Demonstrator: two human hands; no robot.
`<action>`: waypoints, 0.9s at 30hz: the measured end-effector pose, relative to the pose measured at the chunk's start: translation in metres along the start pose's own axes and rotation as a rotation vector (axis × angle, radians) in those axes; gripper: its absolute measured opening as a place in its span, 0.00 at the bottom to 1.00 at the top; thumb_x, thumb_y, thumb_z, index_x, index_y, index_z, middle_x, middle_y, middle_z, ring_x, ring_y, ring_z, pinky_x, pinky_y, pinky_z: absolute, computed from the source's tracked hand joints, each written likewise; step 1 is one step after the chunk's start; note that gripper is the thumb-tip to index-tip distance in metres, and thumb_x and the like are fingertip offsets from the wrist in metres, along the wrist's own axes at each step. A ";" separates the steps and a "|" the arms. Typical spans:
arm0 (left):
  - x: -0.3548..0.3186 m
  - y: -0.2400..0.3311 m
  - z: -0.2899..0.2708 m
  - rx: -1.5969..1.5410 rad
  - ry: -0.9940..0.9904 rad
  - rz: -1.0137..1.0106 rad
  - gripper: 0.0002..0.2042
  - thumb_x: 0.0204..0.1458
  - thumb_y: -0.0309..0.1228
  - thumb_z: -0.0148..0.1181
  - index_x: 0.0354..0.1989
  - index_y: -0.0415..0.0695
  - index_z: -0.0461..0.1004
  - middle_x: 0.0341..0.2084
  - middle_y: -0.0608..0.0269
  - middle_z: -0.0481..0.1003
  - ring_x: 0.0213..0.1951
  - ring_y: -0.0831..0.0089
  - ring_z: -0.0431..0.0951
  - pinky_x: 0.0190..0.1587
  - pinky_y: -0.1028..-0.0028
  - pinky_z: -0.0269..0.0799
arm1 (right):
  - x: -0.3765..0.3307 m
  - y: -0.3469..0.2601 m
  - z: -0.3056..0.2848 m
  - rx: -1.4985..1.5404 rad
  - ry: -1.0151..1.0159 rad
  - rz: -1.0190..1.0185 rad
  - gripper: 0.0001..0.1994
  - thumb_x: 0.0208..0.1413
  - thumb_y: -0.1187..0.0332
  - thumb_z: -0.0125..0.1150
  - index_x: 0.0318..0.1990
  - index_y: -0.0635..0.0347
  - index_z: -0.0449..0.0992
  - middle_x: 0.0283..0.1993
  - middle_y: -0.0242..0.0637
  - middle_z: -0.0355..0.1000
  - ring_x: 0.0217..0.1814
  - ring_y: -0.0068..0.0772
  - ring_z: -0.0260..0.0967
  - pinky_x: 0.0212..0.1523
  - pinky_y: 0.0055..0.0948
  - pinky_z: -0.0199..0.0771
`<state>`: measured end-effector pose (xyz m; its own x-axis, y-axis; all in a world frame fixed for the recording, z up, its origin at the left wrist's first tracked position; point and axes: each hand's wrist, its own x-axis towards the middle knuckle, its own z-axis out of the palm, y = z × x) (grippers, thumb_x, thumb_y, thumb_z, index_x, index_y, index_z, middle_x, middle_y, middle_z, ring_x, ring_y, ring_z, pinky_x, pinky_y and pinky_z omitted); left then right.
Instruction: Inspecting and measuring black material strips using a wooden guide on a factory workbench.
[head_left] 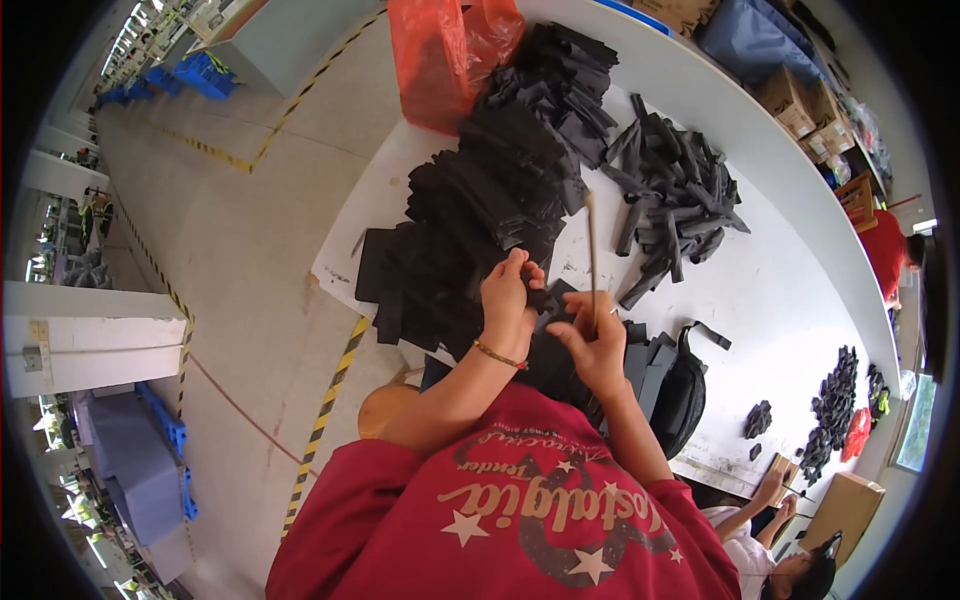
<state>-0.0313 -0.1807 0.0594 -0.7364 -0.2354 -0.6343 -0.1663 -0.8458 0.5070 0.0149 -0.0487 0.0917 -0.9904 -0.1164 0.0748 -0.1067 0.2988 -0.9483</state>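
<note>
Close in front of my body, my left hand is closed on a small black fabric piece, its fingertips pressed together. My right hand grips a long thin rod that points away from me and has a tan tip. The right fingers come close to the same black piece; whether they touch it cannot be made out. Past my hands, a big heap of flat black fabric pieces covers the table's left part. A looser pile of narrow black strips lies to its right.
On the white table are a black bag by my right arm and smaller black piles farther right. A red plastic bag stands at the far end. Another person works at lower right.
</note>
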 end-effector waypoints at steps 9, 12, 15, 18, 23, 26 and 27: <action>0.001 0.030 -0.004 0.991 -0.455 0.858 0.21 0.56 0.39 0.60 0.51 0.34 0.71 0.39 0.59 0.76 0.38 0.74 0.76 0.39 0.77 0.71 | 0.011 0.007 -0.021 -0.071 0.029 -0.124 0.03 0.51 0.79 0.61 0.34 0.66 0.76 0.32 0.38 0.69 0.29 0.30 0.67 0.29 0.26 0.65; -0.014 0.046 0.009 1.171 -0.959 0.024 0.29 0.53 0.40 0.64 0.58 0.34 0.66 0.48 0.56 0.75 0.45 0.77 0.75 0.46 0.79 0.70 | 0.015 0.013 -0.038 -0.120 -0.048 -0.120 0.03 0.49 0.78 0.63 0.32 0.67 0.76 0.30 0.38 0.69 0.29 0.30 0.66 0.30 0.26 0.64; -0.004 0.062 0.018 1.004 -1.197 -0.078 0.27 0.52 0.32 0.66 0.59 0.36 0.66 0.49 0.58 0.74 0.48 0.77 0.73 0.53 0.75 0.69 | 0.016 0.009 -0.048 -0.121 -0.089 -0.077 0.05 0.47 0.77 0.66 0.30 0.67 0.76 0.28 0.36 0.68 0.29 0.29 0.65 0.31 0.25 0.63; 0.006 0.067 0.020 1.004 -1.121 0.034 0.25 0.55 0.34 0.62 0.59 0.38 0.66 0.43 0.60 0.77 0.43 0.81 0.75 0.46 0.79 0.71 | 0.023 -0.005 -0.054 -0.140 -0.166 -0.115 0.05 0.47 0.78 0.65 0.32 0.67 0.76 0.29 0.36 0.69 0.29 0.29 0.66 0.31 0.25 0.64; -0.005 0.044 0.022 1.169 -1.193 -0.023 0.18 0.61 0.41 0.52 0.48 0.37 0.70 0.29 0.64 0.74 0.28 0.81 0.74 0.32 0.80 0.70 | 0.035 -0.012 -0.042 -0.155 -0.140 -0.174 0.04 0.49 0.79 0.63 0.33 0.67 0.77 0.31 0.36 0.68 0.30 0.29 0.66 0.32 0.24 0.64; -0.024 0.029 0.009 1.133 -1.005 0.033 0.16 0.65 0.40 0.45 0.35 0.38 0.69 0.20 0.68 0.67 0.19 0.80 0.70 0.25 0.79 0.68 | 0.036 0.001 -0.031 -0.110 0.026 -0.209 0.01 0.52 0.79 0.61 0.32 0.66 0.76 0.30 0.34 0.67 0.30 0.27 0.64 0.31 0.23 0.63; -0.031 0.027 0.002 1.145 -0.934 0.043 0.16 0.65 0.39 0.44 0.34 0.38 0.68 0.19 0.68 0.67 0.18 0.81 0.69 0.23 0.79 0.68 | 0.038 0.002 -0.027 -0.075 0.132 -0.225 0.01 0.53 0.78 0.60 0.31 0.66 0.75 0.29 0.32 0.66 0.29 0.26 0.63 0.30 0.23 0.63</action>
<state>-0.0146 -0.1955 0.0940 -0.8260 0.5120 -0.2357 -0.2222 0.0886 0.9710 -0.0250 -0.0264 0.1007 -0.9432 -0.0647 0.3258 -0.3273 0.3490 -0.8781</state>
